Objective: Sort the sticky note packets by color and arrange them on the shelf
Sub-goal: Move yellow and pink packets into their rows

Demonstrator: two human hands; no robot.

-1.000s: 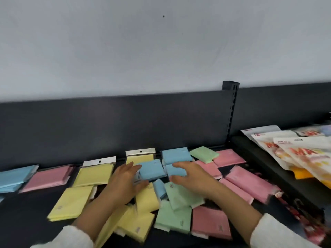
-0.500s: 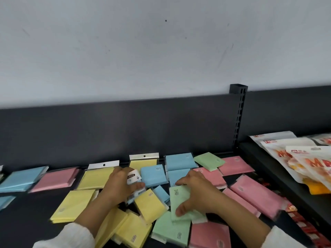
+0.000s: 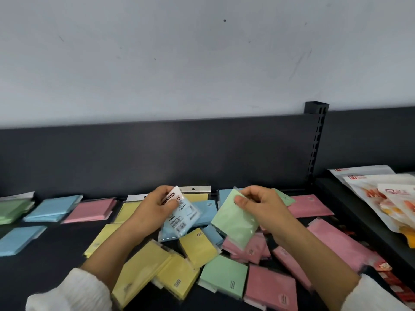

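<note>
green packet (image 3: 235,221) now lifted in right hand (image 3: 262,207); left hand (image 3: 152,209) grips blue packet (image 3: 179,223) (seemingly label-up).

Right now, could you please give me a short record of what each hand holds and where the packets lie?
left hand: holds blue packet, label showing
right hand: pinches green packet
far left: green stack, blue stack, pink stack side by side
loose heap: mixed colours, below both hands
shelf: dark, holds everything

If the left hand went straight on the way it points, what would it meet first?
Probably the shelf's dark back panel, after the left hand passes over the yellow packet with a hang tab; depth unclear.
</note>
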